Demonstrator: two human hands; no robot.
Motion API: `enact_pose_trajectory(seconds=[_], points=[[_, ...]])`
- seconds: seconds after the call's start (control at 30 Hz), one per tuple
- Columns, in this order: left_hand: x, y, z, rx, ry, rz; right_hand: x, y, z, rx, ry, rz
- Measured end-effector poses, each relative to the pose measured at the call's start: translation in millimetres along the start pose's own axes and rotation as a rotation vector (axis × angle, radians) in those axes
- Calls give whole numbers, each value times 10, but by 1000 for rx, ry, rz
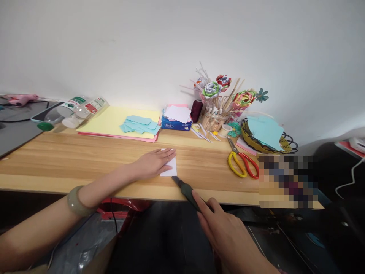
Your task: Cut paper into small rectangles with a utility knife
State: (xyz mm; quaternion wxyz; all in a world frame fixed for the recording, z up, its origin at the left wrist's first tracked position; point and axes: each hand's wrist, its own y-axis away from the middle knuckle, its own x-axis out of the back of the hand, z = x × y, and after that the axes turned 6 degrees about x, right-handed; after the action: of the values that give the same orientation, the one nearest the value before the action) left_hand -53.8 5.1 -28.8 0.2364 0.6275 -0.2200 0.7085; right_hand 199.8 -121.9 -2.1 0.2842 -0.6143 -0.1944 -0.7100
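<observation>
A small white paper (170, 167) lies flat on the wooden table (85, 160), near its front edge. My left hand (152, 163) rests on the paper, palm down with the fingers stretched out, and covers its upper part. A green bangle (78, 201) is on the left wrist. My right hand (219, 220) is wrapped round the dark green handle of a utility knife (186, 190). The dark tip of the knife is at the lower right corner of the paper.
Yellow sheets (111, 120) with light blue slips (139, 125) lie at the back left, beside two plastic bottles (85, 110). Behind the paper is a blue box (176, 123). Paper flowers (212, 89), scissors (241, 161) and a basket (248, 142) stand or lie to the right.
</observation>
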Motion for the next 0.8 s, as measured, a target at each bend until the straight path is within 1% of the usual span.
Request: enact_pose_trajectory(seconds=[0.17, 0.37, 0.67, 0.8], points=[[-21, 21, -10, 17, 37, -22, -17, -21, 8, 11, 47, 34], [-27, 20, -27, 25, 55, -31, -54, 28, 45, 27, 93, 93], [-45, 26, -32, 21, 72, -11, -17, -53, 45, 16, 122, 61], [-44, 27, -29, 23, 73, -10, -13, -86, 50, 4, 115, 7]])
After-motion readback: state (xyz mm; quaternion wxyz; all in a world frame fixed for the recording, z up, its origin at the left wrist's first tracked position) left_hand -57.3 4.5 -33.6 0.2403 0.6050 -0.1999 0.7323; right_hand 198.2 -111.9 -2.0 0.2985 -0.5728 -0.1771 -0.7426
